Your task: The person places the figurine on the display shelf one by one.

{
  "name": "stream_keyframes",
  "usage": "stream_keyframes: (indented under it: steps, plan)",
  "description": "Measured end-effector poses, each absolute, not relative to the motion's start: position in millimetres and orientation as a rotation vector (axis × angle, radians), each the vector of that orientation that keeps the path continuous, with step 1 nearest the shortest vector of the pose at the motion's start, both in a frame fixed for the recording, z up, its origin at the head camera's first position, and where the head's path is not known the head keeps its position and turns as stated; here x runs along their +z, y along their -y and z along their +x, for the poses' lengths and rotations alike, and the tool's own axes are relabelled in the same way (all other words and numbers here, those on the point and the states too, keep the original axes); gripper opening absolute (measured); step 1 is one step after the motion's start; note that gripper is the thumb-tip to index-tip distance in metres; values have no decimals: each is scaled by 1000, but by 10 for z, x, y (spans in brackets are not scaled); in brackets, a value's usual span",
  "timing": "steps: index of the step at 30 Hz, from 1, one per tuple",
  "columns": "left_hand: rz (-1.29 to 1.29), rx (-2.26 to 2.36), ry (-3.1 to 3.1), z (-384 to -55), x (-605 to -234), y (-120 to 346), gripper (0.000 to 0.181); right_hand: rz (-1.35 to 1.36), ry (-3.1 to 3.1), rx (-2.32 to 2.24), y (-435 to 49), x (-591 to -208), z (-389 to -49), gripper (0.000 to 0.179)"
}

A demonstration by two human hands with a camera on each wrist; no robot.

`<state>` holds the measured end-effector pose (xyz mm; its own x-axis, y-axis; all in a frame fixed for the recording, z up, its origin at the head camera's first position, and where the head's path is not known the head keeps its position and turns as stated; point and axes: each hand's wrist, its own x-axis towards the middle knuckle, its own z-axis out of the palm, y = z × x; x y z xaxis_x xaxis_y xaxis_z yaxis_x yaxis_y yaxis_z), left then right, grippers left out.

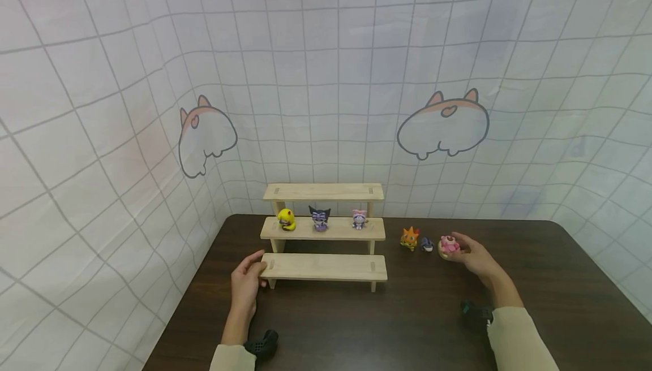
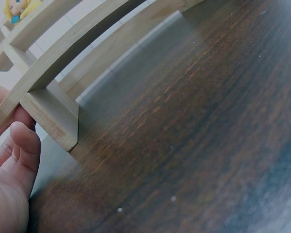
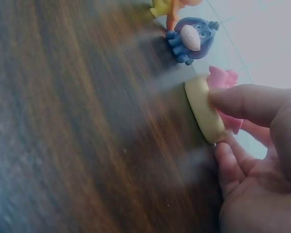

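Note:
My left hand (image 1: 245, 283) holds the left end of the lowest step of a three-tier wooden display stand (image 1: 326, 266), fingers at its edge in the left wrist view. On the middle step sit a yellow-haired figurine (image 1: 287, 219), a black-and-purple figurine (image 1: 320, 218) and a pink-and-white figurine (image 1: 359, 219). To the right of the stand, my right hand (image 1: 477, 259) pinches a pink figurine (image 1: 449, 245) by its round cream base (image 3: 202, 109), thumb against the base's side. Left of it on the table are a blue donkey figurine (image 3: 191, 40) and an orange spiky figurine (image 1: 410, 238).
The dark wooden table (image 1: 407, 326) carries everything. Behind and to the left hangs a white grid-patterned cloth (image 1: 336, 105) with cartoon prints. Dark wrist devices (image 1: 264, 344) sit at both sleeves.

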<state>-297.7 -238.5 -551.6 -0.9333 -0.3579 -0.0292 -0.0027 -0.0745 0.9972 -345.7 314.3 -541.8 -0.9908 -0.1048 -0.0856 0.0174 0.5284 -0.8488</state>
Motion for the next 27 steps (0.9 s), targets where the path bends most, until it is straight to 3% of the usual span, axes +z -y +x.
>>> stream_keyframes:
  steps: [27]
  plan:
    - [409, -2079, 1959, -2984, -5514, 2383, 36, -3, -2728, -1539, -3063, -5485, -3419, 64]
